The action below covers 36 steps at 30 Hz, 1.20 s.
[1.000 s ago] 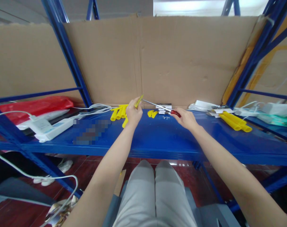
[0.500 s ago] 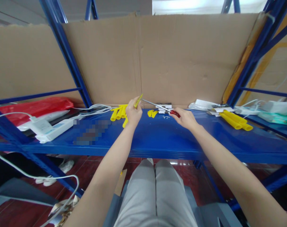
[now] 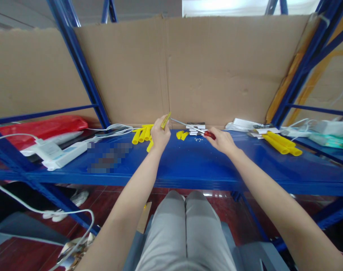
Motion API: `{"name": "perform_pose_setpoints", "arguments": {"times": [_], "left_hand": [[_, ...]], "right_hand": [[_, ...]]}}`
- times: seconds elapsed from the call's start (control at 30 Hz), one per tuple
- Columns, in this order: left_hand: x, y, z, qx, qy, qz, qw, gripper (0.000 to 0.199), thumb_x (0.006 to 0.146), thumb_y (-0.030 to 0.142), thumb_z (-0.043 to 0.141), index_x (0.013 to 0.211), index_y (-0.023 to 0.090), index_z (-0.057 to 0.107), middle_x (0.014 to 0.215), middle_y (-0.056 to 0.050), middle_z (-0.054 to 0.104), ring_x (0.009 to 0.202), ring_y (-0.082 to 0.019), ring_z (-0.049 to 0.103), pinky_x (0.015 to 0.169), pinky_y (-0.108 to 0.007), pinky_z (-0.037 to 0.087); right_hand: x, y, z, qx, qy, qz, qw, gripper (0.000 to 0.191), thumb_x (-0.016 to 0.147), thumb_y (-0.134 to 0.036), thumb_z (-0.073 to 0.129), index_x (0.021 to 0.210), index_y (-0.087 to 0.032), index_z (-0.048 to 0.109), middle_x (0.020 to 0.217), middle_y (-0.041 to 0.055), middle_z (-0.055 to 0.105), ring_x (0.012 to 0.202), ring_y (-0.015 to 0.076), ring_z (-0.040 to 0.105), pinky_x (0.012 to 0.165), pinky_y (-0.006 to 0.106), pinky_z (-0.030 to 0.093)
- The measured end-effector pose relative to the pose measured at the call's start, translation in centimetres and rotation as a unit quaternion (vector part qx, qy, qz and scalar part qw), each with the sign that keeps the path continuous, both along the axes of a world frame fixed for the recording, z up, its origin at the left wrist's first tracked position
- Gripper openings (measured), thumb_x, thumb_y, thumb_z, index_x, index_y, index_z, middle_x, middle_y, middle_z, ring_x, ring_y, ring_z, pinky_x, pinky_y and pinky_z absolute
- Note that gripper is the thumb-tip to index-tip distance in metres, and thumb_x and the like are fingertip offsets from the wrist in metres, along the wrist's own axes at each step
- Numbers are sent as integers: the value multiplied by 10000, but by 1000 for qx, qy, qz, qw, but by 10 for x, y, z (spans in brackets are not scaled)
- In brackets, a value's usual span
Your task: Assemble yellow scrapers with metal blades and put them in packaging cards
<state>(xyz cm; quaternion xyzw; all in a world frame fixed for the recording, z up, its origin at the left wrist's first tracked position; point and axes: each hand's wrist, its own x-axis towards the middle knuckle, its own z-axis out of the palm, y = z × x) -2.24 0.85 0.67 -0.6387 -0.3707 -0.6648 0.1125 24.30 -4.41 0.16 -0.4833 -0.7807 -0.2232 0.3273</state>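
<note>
My left hand [image 3: 160, 134] is closed around a thin yellow piece [image 3: 166, 120], which tilts up and to the right. The red handle of a screwdriver [image 3: 209, 134] is in my right hand [image 3: 221, 140]; its long metal shaft points left, with the tip close beside the yellow piece. Several yellow tubes [image 3: 142, 134] lie just left of my left hand. Between my hands, small yellow pieces [image 3: 182, 135] and tiny bright bits [image 3: 198, 139] rest on the blue shelf [image 3: 188, 162], near a white stack [image 3: 196, 130].
More yellow tubes [image 3: 281, 143] lie at the right beside white packets [image 3: 243, 125]. A white power strip [image 3: 65, 155], cables and a red bag [image 3: 47, 130] are at the left. Cardboard [image 3: 211, 67] stands behind the shelf. A person's shoes show at the lower left.
The yellow piece in my left hand has turned slightly. My hands and the screwdriver have otherwise barely moved.
</note>
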Motion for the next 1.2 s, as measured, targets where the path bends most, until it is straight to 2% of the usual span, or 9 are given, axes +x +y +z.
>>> {"name": "perform_pose_setpoints", "arguments": {"times": [0.13,0.27,0.47,0.7,0.9,1.03,1.2], "left_hand": [[1,-1,0,5,3,7,1000,220,934,291,509,1089,192,630,1066,-97,702,1086,-223,651,988,-378,498],[2,-2,0,20,9,24,999,226,939,299,495,1082,196,636,1039,-88,709,1047,-214,664,967,-367,511],[3,-2,-1,29,10,21,999,259,947,344,483,1104,212,641,1056,-85,704,1047,-208,664,963,-348,511],[2,-2,0,29,15,19,999,267,949,324,471,1115,202,641,1043,-88,705,1033,-215,668,950,-367,518],[2,0,-1,35,18,33,999,257,948,325,478,1112,217,644,1042,-79,707,1040,-209,665,960,-359,510],[3,0,-2,30,21,28,999,252,940,292,485,1122,220,643,1052,-78,705,1052,-214,659,966,-369,507],[3,-2,-2,28,18,23,999,256,939,275,479,1125,217,646,1057,-80,704,1051,-213,658,967,-367,507]], "right_hand": [[-2,-3,2,-5,-3,10,1000,316,942,-405,445,1065,-196,648,972,124,734,874,278,681,677,328,456],[-2,-3,3,-34,4,9,999,312,927,-417,465,1054,-194,643,943,119,734,842,280,683,666,328,453],[0,0,2,-26,17,-2,1000,270,901,-377,489,1065,-200,610,893,101,733,782,276,680,620,313,438],[-2,-4,4,-7,11,15,1000,315,942,-395,447,1071,-198,655,1056,133,725,967,289,676,736,348,480],[-2,-1,3,-25,22,2,999,301,907,-435,516,1080,-211,616,955,107,735,862,282,692,686,332,467],[0,0,2,-14,22,-26,999,248,900,-397,500,1039,-214,594,864,88,728,768,271,684,620,301,418],[0,-2,5,-8,4,-17,1000,270,932,-405,458,1034,-210,615,948,115,736,841,278,685,642,310,426]]}}
